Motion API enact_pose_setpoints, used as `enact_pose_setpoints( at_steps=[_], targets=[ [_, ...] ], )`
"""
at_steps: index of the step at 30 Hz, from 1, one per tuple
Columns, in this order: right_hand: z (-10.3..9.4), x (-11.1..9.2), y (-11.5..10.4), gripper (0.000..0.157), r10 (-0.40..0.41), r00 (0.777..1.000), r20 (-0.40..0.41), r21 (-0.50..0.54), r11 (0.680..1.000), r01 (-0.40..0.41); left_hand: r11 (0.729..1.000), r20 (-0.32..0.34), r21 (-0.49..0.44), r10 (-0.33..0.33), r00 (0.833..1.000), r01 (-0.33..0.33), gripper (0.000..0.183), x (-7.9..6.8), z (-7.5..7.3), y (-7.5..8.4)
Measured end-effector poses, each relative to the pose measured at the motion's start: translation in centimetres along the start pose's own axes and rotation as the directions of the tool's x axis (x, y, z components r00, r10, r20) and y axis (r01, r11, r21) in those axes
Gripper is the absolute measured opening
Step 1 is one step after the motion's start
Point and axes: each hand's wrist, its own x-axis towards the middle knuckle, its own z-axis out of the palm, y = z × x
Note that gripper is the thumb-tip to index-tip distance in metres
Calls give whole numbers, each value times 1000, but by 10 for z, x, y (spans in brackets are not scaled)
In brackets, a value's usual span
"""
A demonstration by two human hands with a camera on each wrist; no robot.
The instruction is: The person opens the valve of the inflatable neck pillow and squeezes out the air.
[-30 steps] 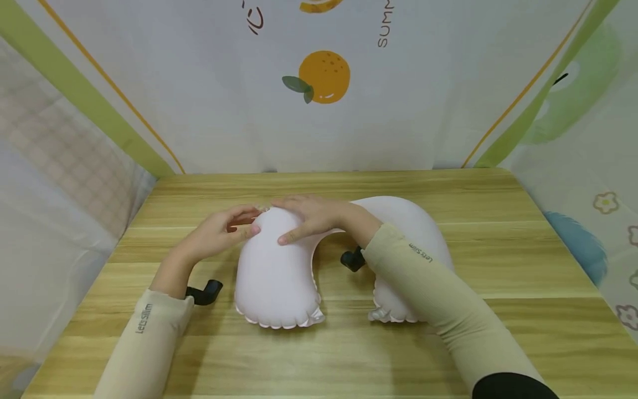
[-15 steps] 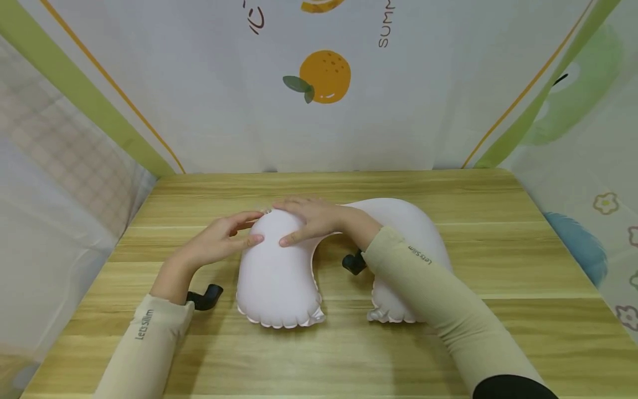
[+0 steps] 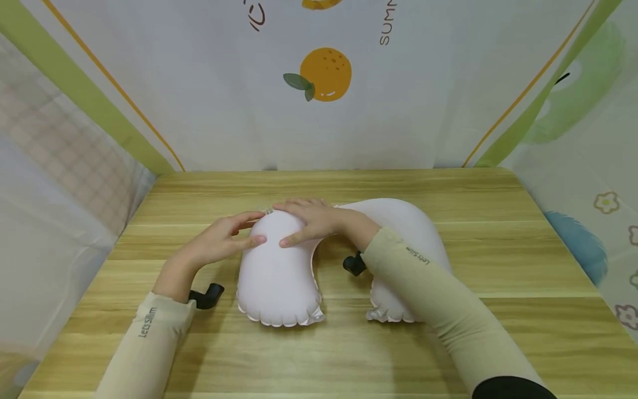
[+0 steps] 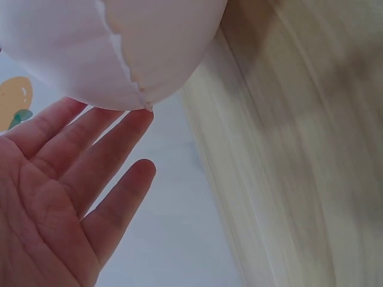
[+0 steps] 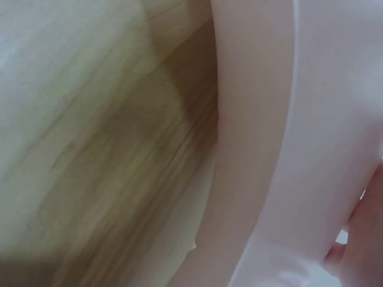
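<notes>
An inflated pale pink U-shaped neck pillow (image 3: 279, 282) lies on the wooden table, its two scalloped ends toward me. My left hand (image 3: 211, 244) touches the outer side of its left arm, thumb on the upper face. In the left wrist view the left fingers (image 4: 111, 152) are nearly straight, their tips at the pillow's seam. My right hand (image 3: 319, 219) rests over the top of that left arm, fingers on the far side and thumb on the upper face. A small clear piece (image 3: 269, 211) shows between the hands. My right forearm covers part of the pillow's right arm.
The wooden table (image 3: 319, 366) ends at a white curtain (image 3: 224, 111) printed with an orange. Fabric also hangs at both sides. Black wrist-camera mounts (image 3: 208, 296) stick out near both wrists, the right one over the pillow's inner gap.
My left hand has shifted slightly toward the right, its thumb farther onto the pillow. The pillow's left arm has moved very slightly; my right hand stays nearly still.
</notes>
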Motion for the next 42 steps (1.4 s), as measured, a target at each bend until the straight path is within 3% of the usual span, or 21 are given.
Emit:
enact_pose_setpoints(
  at_steps=[42],
  targets=[
    [18,6,5,89,32,999,-4,4,999,-32,1000,31,0,-24,999,24,67,3,8,-9]
  ],
)
